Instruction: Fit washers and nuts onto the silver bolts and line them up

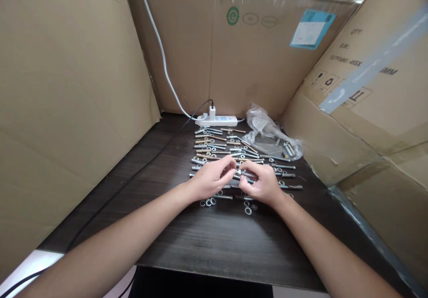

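In the head view, the right hand (265,183) pinches a small metal fastener (239,172) above the rows of bolts (223,197) on the desk (214,240); the left hand (212,177) curls its fingers just beside it, and I cannot tell whether they grip it. Washers (248,210) lie nearer the person, a clear plastic bag (262,122) beyond

Bolts (207,157) on table (200,244), power strip (224,121) behind — bag (262,123) to right

Brown cardboard panels (261,66) wall in a dark wood-grain table (207,244) on three sides
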Available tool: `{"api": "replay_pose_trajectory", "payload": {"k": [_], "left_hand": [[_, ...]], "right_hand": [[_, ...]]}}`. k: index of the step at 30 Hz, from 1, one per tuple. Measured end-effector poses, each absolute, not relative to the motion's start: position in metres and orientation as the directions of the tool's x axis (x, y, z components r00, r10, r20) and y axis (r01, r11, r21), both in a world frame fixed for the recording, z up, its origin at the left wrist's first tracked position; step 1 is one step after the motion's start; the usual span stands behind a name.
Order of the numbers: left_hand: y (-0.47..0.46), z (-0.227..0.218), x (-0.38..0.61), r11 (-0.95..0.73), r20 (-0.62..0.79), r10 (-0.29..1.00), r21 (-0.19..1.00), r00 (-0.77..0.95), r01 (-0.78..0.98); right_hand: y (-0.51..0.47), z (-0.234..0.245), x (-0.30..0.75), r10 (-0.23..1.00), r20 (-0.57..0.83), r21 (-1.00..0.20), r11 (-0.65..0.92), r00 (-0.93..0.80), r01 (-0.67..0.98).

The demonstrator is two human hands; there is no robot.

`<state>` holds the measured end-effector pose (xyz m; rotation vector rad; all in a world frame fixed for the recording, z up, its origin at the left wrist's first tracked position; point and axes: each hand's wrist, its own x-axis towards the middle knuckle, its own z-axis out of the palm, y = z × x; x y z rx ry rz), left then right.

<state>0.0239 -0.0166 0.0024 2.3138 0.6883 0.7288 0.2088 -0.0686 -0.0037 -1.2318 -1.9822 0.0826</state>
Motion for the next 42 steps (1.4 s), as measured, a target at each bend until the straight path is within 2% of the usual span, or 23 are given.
{"api": "replay_pose_trajectory", "payload": {"k": [4, 7, 22, 25, 30, 35, 42], "left_hand": [[-0.0161, 0.0034, 0.0218, -0.772, 0.449, 0.53, 0.607, 0.72, 0.19], [-0.0153, 0.003, 0.0215, -0.809, 0.479, 0.483, 0.565, 0.733, 0.163], [-0.0162, 0.0053, 0.0233, -0.727, 0.324, 0.581, 0.618, 0.746, 0.298], [-0.0181, 0.0075, 0.022, -0.733, 0.399, 0.59, 0.628, 0.702, 0.26], [-0.0183, 0.0079, 0.0203, -0.807, 0.52, 0.481, 0.578, 0.706, 0.124], [-0.0169, 0.0069, 0.0217, -0.787, 0.471, 0.514, 0.592, 0.717, 0.175], [-0.017, 0.005, 0.0235, -0.637, 0.311, 0.618, 0.736, 0.722, 0.228]], "right_hand": [[-0.0682, -0.0039, 0.2086, 0.786, 0.582, -0.445, 0.523, -0.21, 0.727], [-0.0677, -0.0046, 0.2082, 0.784, 0.587, -0.445, 0.523, -0.205, 0.727], [-0.0695, -0.0011, 0.2083, 0.775, 0.592, -0.426, 0.534, -0.221, 0.731], [-0.0692, -0.0018, 0.2085, 0.776, 0.59, -0.424, 0.534, -0.225, 0.731], [-0.0695, -0.001, 0.2075, 0.774, 0.593, -0.437, 0.539, -0.219, 0.72], [-0.0689, -0.0031, 0.2086, 0.786, 0.581, -0.433, 0.517, -0.209, 0.738], [-0.0694, -0.0027, 0.2089, 0.785, 0.578, -0.431, 0.525, -0.222, 0.734]]}}
